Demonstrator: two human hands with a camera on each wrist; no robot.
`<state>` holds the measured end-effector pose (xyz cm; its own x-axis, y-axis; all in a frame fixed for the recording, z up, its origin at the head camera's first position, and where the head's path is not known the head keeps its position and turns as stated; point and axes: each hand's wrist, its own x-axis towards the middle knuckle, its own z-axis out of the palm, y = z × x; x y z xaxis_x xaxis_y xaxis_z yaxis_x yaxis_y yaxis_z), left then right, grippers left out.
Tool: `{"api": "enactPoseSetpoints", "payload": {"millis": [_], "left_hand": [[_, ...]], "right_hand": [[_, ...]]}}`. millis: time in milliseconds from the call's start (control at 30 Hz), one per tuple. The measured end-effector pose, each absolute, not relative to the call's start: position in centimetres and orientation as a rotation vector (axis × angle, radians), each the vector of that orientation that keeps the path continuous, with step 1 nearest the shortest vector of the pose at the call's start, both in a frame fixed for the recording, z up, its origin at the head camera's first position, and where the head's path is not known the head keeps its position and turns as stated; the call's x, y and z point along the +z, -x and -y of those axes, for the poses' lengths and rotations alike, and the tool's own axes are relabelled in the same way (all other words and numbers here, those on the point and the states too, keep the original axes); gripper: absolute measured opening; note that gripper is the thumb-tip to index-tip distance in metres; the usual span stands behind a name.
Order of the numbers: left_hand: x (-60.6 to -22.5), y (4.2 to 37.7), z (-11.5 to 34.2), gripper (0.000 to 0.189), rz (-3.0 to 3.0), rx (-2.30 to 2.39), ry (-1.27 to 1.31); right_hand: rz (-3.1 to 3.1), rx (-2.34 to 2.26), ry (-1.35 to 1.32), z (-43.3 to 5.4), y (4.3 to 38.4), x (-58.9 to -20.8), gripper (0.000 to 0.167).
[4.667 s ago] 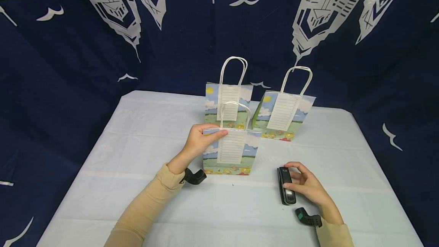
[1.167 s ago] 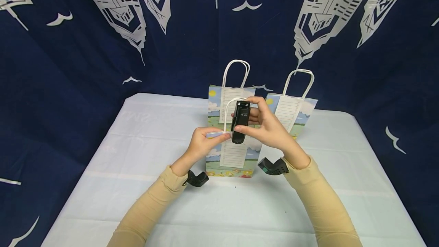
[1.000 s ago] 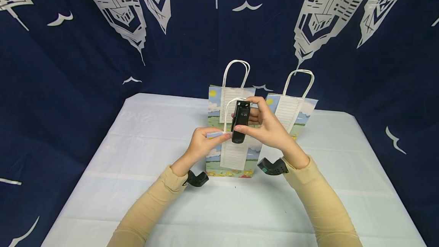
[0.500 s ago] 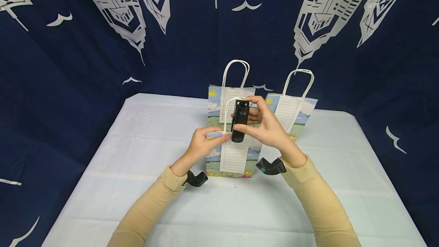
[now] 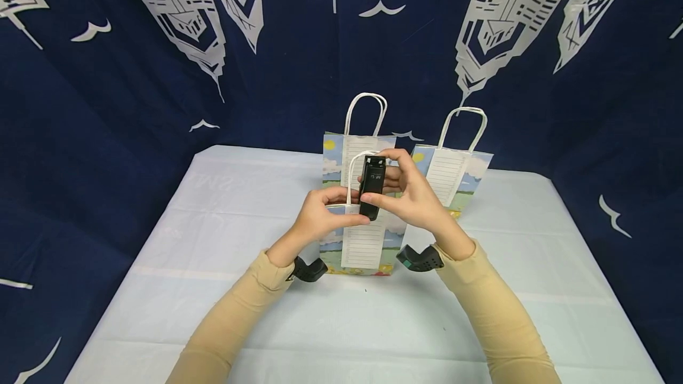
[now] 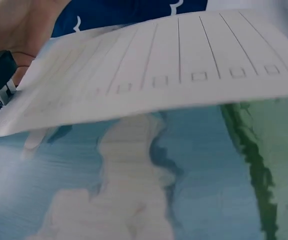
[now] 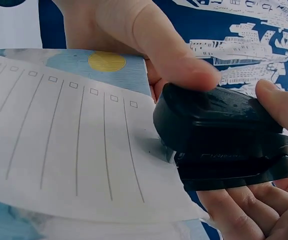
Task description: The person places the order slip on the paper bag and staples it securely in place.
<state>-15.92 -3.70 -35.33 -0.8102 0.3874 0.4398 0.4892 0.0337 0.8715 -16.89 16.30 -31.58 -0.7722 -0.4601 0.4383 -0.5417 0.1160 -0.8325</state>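
Observation:
A black stapler [image 5: 373, 185] stands lengthwise across the top edge of the front paper bag [image 5: 332, 253], whose front bears a lined white sheet [image 5: 363, 245]. My right hand [image 5: 421, 203] grips the stapler, thumb on its top and fingers beneath. My left hand [image 5: 320, 215] has its thumb on the stapler's front end, while its fingers reach behind the bag's rim. In the right wrist view the edge of the lined sheet [image 7: 59, 135] sits at the stapler's mouth [image 7: 176, 155]. Part of the bag's white handle [image 5: 350, 179] is hidden behind the stapler.
Two matching bags stand behind: one with its lined sheet and handle [image 5: 365, 96] directly at the back, another bag [image 5: 469, 179] to the right. A white cloth [image 5: 224, 224] covers the table. A dark blue patterned curtain [image 5: 299, 70] hangs behind.
My right hand has brought the stapler from the table onto the front bag's top edge. Within the last half second, my left thumb has moved from the bag's rim onto the stapler's front end.

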Motion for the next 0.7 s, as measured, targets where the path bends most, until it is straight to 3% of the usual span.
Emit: {"api": "enactPoseSetpoints", "payload": {"millis": [267,533,700], "left_hand": [[-34.7,15.5,3.6,0.028,2.157,-1.855,1.001],[-36.9,16.9,3.5,0.031,2.085,-1.872,1.027],[-37.1,17.0,3.5,0.031,2.075,-1.887,1.016]], "right_hand": [[2.327,1.746,-0.970,-16.4,16.8,-31.6,0.067],[2.197,1.696,-0.883,-16.5,16.4,-31.9,0.074],[1.841,1.824,-0.893,-16.8,16.4,-32.3,0.056]]}}
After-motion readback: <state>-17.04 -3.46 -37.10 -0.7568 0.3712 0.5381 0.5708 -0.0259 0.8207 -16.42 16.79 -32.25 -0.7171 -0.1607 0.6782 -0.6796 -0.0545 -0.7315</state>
